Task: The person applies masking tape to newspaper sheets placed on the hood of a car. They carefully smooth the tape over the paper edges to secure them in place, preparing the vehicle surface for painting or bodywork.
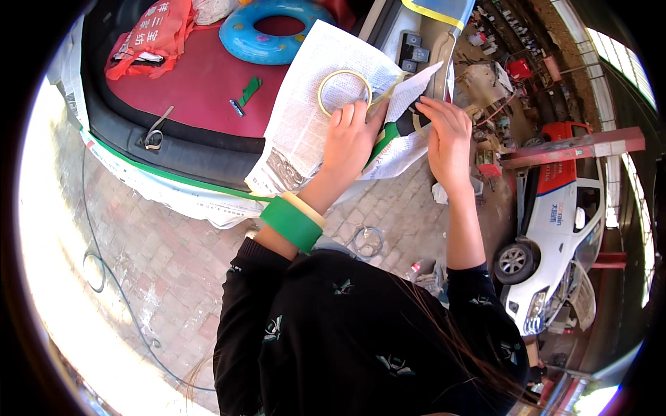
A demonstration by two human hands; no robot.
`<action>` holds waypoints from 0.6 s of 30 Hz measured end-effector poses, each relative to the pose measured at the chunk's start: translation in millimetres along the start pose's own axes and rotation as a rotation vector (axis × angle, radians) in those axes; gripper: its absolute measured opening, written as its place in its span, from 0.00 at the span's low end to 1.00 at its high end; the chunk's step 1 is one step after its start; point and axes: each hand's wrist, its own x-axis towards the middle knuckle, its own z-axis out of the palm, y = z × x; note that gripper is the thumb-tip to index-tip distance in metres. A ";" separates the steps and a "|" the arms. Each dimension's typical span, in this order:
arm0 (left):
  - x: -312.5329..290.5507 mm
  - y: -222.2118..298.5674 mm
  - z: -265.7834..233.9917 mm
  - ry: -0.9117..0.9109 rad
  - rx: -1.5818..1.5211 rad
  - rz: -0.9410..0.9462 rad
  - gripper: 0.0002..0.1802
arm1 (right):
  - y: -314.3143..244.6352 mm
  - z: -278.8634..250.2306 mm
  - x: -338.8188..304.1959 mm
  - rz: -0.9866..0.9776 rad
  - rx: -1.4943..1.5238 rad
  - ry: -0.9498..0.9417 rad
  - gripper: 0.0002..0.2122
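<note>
A sheet of newspaper [305, 97] spreads over the rear corner of an open car boot. On its printed side rests my left hand [350, 135], fingers bent and thumb apart, next to a cream tape ring [320, 97]. A wide green tape roll [291, 222] with a cream core circles my left forearm. My right hand [449, 139] reaches in from the right, its fingers stretched out against the black trim [409, 121] at the folded paper's edge. Between both hands, a strip of green tape [381, 144] lies along the paper. My right thumb is mostly hidden.
Inside the boot are a blue swim ring [257, 50], a red plastic bag [156, 38] and a green scrap [251, 90]. Covering sheet [173, 197] hangs over the bumper. A cable [114, 277] crosses the paved floor. A white car [555, 229] stands at right.
</note>
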 end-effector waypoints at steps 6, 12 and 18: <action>-3.0 1.5 -8.6 -0.015 -0.043 -0.023 0.26 | -10.5 6.3 0.9 -0.051 0.089 0.015 0.17; -15.0 -3.0 -29.3 -0.009 -0.162 -0.008 0.30 | -13.5 3.6 8.3 -0.088 0.046 -0.050 0.15; -28.6 -5.5 -61.5 -0.036 -0.869 -0.414 0.39 | -31.1 -9.9 9.8 0.184 0.350 -0.022 0.13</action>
